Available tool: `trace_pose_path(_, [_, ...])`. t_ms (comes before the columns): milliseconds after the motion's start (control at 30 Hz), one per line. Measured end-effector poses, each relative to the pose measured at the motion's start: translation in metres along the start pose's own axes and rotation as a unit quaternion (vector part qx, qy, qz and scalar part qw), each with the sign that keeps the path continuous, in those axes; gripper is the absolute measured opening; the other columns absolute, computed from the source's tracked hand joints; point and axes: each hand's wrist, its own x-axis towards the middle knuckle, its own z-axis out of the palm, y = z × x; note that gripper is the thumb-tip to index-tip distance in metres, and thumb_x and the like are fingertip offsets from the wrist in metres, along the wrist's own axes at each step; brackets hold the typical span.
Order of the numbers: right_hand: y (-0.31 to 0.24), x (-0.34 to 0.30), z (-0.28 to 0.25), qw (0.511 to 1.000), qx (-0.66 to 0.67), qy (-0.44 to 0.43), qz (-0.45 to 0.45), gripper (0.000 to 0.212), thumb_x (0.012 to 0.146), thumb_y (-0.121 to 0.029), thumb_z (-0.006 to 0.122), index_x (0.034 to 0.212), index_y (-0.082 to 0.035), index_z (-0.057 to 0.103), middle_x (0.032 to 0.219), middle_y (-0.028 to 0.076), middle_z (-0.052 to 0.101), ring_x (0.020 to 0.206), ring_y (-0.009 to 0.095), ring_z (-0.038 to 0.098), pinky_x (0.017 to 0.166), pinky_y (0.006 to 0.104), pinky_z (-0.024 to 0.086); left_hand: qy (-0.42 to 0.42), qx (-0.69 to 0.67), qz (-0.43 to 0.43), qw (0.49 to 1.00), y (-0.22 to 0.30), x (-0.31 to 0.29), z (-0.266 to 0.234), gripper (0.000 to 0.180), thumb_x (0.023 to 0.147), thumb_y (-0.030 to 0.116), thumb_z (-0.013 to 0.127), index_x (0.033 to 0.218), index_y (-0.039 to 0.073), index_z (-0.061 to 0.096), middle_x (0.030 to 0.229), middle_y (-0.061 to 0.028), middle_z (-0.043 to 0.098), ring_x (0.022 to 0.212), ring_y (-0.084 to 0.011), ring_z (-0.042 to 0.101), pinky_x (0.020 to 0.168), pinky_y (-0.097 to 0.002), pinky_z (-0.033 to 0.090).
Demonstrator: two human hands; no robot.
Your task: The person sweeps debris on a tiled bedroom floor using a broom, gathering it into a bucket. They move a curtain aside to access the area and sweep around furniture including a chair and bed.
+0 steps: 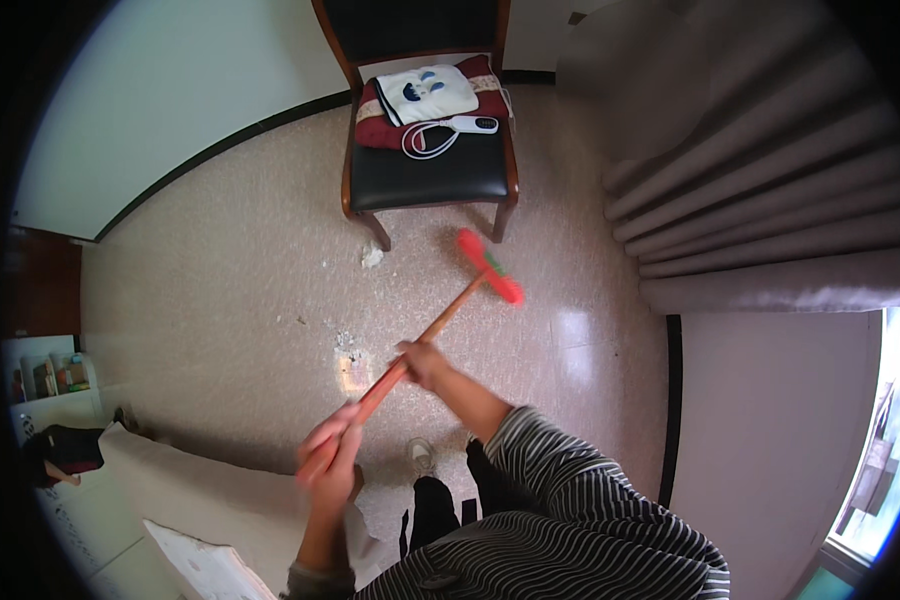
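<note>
**Broom gripped two-handed; its head lies to the right of the debris**

The broom [454, 308] extends over the floor [240, 300], its long axis running aslant from lower left, near the person's body, to upper right, toward the chair [430, 182]. Its red head [488, 265] sits crosswise to the handle, one end directed up and left toward the chair, the other down and right. Whether the head bears on the floor cannot be determined; it is slightly blurred.

Left hand [332, 445]: fingers wrapped about the upper, reddish part of the handle, near its end. Blur prevents a finding on exact finger placement. Right hand [425, 362]: fingers curled around the handle farther along, making this hand the nearer of the two to the head. Neither hand is free.

Governing relation: a white clump [372, 257] lies on the floor near the chair's left front leg, to the left of the head, roughly level with it and clearly apart. Fine debris [345, 345] lies nearer the person, to the left of the handle and of the right hand. Both deposits are therefore on the left side of the broom.

Surroundings: the chair seat carries folded cloths [432, 95] and a corded white controller [470, 124]. A grey curtain [740, 190] hangs well apart, to the right.
</note>
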Motion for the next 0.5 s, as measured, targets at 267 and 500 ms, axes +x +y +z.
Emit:
trace_pose_path(267, [0.005, 0.069, 0.001, 0.998, -0.050, 0.018, 0.016, 0.017, 0.074, -0.010, 0.041, 0.084, 0.003, 0.043, 0.072, 0.015, 0.056, 0.061, 0.024, 0.059, 0.046, 0.0327, 0.050, 0.093, 0.049, -0.142, 0.984, -0.033, 0.031, 0.018, 0.008, 0.073, 0.002, 0.056, 0.079, -0.003, 0.057, 0.086, -0.0109, 0.059, 0.084, -0.0156, 0.053, 0.077, -0.0258, 0.040])
trace_pose_path(500, [0.064, -0.002, 0.106, 0.990, 0.015, -0.099, 0.103, 0.015, 0.076, -0.014, 0.044, 0.084, -0.001, 0.044, 0.071, 0.011, 0.053, 0.065, 0.022, 0.056, 0.054, 0.0316, 0.049, 0.030, 0.083, -0.042, 0.995, 0.033, -0.010, -0.060, 0.004, 0.071, -0.002, 0.055, 0.071, -0.003, 0.051, 0.083, -0.0130, 0.058, 0.085, -0.0225, 0.054, 0.080, -0.0346, 0.041])
